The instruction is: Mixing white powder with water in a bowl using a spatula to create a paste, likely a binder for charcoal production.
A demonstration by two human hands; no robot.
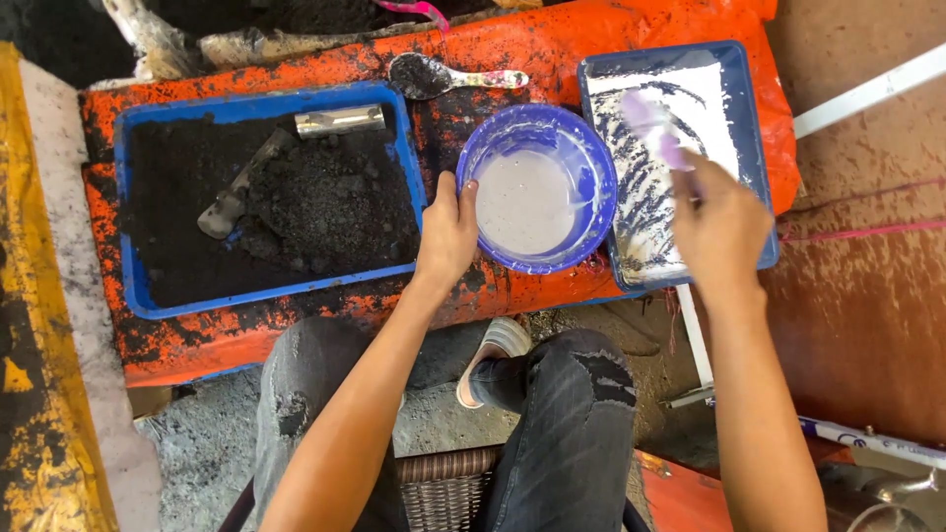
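Left hand [448, 232] gripping bowl [538, 187] rim — right hand [719, 222] holding brush [655, 133] over tray [759, 148]

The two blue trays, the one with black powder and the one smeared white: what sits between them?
In the head view, a blue bowl of whitish liquid sits between them on the orange surface, with the left hand on its rim.
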